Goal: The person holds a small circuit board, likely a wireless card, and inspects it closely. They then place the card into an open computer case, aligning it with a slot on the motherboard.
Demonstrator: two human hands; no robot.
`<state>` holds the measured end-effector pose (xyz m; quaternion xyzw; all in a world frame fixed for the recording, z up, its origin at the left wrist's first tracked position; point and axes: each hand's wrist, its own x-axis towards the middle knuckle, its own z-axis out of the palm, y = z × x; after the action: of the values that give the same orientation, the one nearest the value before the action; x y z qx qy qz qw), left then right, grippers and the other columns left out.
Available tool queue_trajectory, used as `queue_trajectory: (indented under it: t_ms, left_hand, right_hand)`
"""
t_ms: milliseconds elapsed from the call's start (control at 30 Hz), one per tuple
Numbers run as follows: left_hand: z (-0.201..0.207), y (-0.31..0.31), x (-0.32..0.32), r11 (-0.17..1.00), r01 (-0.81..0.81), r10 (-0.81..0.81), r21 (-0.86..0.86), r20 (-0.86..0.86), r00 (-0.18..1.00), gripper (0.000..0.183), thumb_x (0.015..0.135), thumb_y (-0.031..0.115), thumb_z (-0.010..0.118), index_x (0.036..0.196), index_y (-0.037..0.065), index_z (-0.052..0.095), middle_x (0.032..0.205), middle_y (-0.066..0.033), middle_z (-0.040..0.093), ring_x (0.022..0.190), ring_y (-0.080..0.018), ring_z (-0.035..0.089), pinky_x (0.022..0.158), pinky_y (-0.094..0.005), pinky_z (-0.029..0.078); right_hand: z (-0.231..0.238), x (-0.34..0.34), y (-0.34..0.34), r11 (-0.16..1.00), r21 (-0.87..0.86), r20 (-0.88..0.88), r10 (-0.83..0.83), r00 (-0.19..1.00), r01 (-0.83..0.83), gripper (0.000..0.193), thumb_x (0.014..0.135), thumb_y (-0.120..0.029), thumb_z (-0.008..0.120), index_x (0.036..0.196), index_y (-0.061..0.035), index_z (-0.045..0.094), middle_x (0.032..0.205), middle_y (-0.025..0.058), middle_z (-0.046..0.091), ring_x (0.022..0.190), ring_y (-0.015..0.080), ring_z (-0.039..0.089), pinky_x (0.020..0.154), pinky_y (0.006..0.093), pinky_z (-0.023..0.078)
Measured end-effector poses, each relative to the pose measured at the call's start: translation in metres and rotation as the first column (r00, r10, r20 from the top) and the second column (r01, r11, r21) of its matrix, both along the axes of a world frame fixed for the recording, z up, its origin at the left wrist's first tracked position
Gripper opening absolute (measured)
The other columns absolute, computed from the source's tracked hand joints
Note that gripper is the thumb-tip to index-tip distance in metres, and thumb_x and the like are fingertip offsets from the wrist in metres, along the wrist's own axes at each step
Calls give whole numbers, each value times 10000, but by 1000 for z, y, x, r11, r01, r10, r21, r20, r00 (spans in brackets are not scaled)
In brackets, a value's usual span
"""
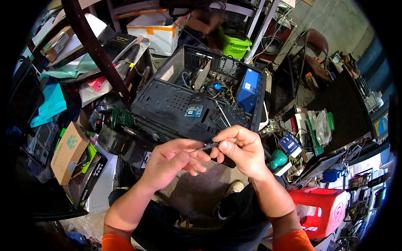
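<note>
Both hands meet in front of an opened black computer case (167,92). Between them is a thin dark rod-like piece (208,147), too small to make out its kind. My right hand (247,152) pinches one end of it between thumb and fingers. With fingers curled, my left hand (169,161) holds its other end. On the case lie a small drive with a blue label (193,111) and a slim silver-shafted tool (223,113). Inside the case are cables, a blue-sided power supply (250,88) and a blue round part (217,86).
A brown cardboard box (70,152) and other boxes are piled at left. A red plastic stool (320,209) stands at right, below a cluttered bench with a blue box (290,144). Behind the case are a white foam box (155,35) and a green bin (236,45).
</note>
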<state>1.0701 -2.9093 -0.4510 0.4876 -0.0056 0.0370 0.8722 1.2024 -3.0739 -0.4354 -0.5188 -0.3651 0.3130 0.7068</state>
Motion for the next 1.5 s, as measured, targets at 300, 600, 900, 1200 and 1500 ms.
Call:
queue_trajectory:
  t_ms: [300, 600, 900, 1200, 1500]
  left_hand:
    - [3, -9, -3, 949, -142, 89, 280, 193, 977, 700, 706, -8, 739, 1304, 3, 376, 1122, -132, 593, 959, -154, 598, 810, -275, 478]
    - [2, -7, -6, 780, -229, 116, 582, 225, 967, 704, 650, -27, 769, 1255, -32, 409, 1045, -124, 626, 889, -130, 603, 807, -273, 480]
    - [2, -8, -5, 740, -287, 142, 608, 276, 951, 677, 641, -25, 774, 1235, -27, 448, 1020, -107, 635, 840, -111, 605, 759, -251, 494]
    - [5, -8, -6, 727, -274, 143, 630, 252, 957, 666, 654, -26, 761, 1241, -25, 445, 959, -82, 637, 832, -103, 600, 764, -259, 489]
    - [3, -8, -6, 735, -264, 125, 624, 258, 958, 672, 663, -46, 743, 1253, -32, 423, 884, -68, 634, 810, -106, 595, 784, -266, 469]
  right_hand:
    - [-2, 6, -8, 995, 75, -1, 70, 998, -70, 187, 855, -2, 511, 1025, 37, 579, 918, 63, 619, 844, 101, 571, 755, 246, 444]
    - [-5, 8, -9, 991, 101, -2, 87, 996, -86, 223, 823, 54, 465, 1015, 51, 579, 951, 81, 611, 877, 116, 569, 783, 253, 438]
    - [-8, 9, -8, 987, 117, -15, 115, 993, -113, 239, 817, 75, 443, 1015, 56, 575, 960, 83, 604, 876, 111, 567, 775, 247, 435]
    - [-8, 9, -8, 988, 107, -14, 113, 994, -110, 239, 815, 78, 441, 1012, 53, 575, 948, 74, 599, 832, 94, 552, 726, 232, 421]
    - [-6, 7, -7, 993, 80, -10, 87, 996, -86, 231, 820, 60, 455, 1013, 43, 582, 929, 59, 602, 804, 84, 546, 708, 225, 421]
